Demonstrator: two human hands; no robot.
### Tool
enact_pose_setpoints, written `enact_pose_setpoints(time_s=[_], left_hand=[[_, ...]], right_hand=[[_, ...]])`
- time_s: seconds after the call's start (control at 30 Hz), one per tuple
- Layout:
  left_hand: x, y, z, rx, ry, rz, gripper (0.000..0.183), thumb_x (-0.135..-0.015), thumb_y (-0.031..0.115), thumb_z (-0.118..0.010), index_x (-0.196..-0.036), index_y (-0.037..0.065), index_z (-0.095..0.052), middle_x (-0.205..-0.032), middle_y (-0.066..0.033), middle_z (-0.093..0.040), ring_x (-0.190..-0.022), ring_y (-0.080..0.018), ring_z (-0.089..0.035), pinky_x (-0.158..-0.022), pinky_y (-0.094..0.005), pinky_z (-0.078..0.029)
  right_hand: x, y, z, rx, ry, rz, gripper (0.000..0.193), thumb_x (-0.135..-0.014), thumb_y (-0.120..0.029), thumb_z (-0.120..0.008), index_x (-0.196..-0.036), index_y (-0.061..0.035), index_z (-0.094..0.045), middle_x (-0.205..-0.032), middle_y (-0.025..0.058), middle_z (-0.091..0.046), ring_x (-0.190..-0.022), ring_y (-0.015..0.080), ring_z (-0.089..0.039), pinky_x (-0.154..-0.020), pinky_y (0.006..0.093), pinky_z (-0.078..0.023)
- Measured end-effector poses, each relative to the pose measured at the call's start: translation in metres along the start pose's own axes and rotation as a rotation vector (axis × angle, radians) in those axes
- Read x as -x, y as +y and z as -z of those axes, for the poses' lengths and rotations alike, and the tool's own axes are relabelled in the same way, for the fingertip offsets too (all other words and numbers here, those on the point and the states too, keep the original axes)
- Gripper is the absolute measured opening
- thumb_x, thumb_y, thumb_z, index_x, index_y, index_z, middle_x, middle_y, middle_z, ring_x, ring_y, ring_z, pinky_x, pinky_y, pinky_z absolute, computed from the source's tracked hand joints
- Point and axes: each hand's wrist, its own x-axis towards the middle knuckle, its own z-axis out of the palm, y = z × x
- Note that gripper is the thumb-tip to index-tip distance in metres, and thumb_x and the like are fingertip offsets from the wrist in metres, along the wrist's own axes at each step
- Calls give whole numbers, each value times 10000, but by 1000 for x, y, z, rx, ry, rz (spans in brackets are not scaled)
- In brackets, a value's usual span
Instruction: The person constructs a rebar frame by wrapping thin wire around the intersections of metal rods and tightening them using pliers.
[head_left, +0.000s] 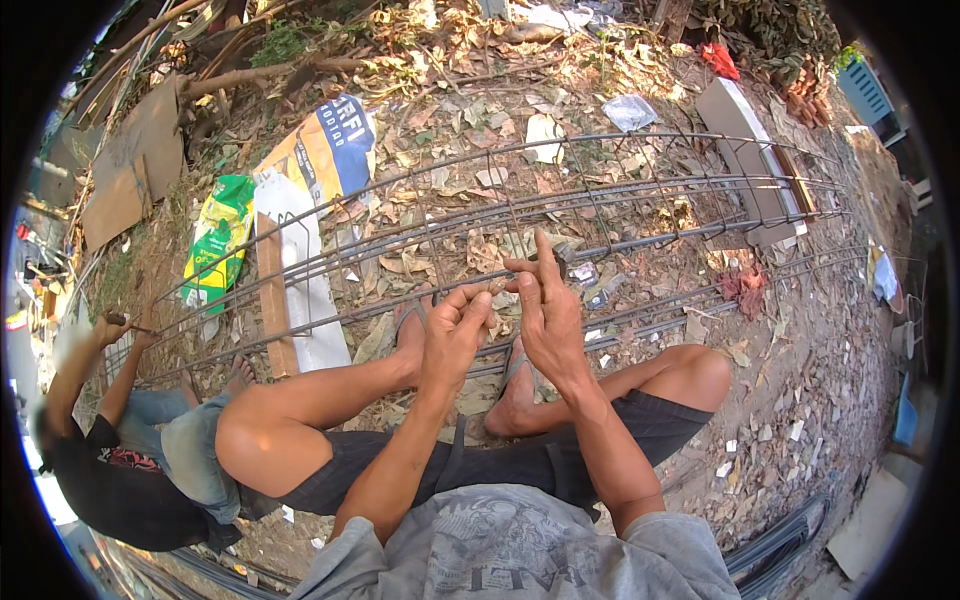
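A long cage of steel reinforcing bars (pixel 400 236) with square stirrups stretches across in front of my knees. My left hand (pixel 458 335) is at the cage's near bar, thumb and fingertips pinched together; whatever lies between them is too small to make out. Just right of it, my right hand (pixel 552 325) is held over the same bar with fingers apart, one pointing away from me. Its fingertips come close to the left hand's pinch. A small dark shape shows beside the right hand's fingers, but its kind is unclear.
White blocks with wooden boards, one at left (pixel 312 300) and one at right (pixel 740 130), lie under the cage. A green and yellow sack (pixel 218 240) and a blue and orange sack (pixel 325 150) lie beyond. At left, a co-worker in a black shirt (pixel 110 490) reaches to the cage's end.
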Motion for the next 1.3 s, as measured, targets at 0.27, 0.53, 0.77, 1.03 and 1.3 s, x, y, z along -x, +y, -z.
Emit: enact_pose_setpoints(time_s=[0.27, 0.53, 0.77, 1.03, 1.3], left_hand=[[10, -5, 0, -40, -183, 71, 316, -1057, 146, -587, -1339, 20, -653, -750, 7, -604, -582, -45, -489, -521, -206, -377], [13, -12, 7, -43, -293, 120, 350, -1056, 122, -569, -1382, 8, -630, -782, -3, -623, -656, -78, -561, -588, -223, -453], [14, -19, 6, 14, -250, 117, 347, -1067, 134, -570, -1379, -7, -628, -799, 21, -616, -700, -62, -556, -639, -236, -476], [22, -4, 1, -220, -262, 18, 326, -1085, 194, -565, -1351, 26, -652, -776, 31, -608, -668, -41, -528, -597, -208, -450], [25, 1, -6, 150, -367, 154, 332, -1078, 190, -578, -1370, 44, -635, -709, 62, -536, -574, -4, -416, -507, -185, -314]], right_hand=[[0, -4, 6, -485, -120, -233, 509, -1107, -167, -504, -1579, -14, -389, -1122, 160, -740, -936, 170, -723, -815, 300, -573], [7, 4, 12, -455, -182, -289, 416, -1091, -159, -531, -1475, 0, -524, -1097, 161, -746, -938, 176, -727, -823, 317, -570], [14, -3, 6, -376, -170, -301, 336, -1076, -128, -525, -1376, 4, -599, -1007, 160, -761, -923, 153, -723, -747, 302, -571], [14, 11, 10, -614, -179, -387, 333, -1074, -159, -575, -1352, 16, -626, -1073, 160, -758, -962, 161, -734, -828, 305, -568], [18, 22, 15, -1204, -178, -480, 509, -997, -111, -698, -1457, 19, -524, -1021, 101, -769, -957, 157, -735, -871, 299, -579]])
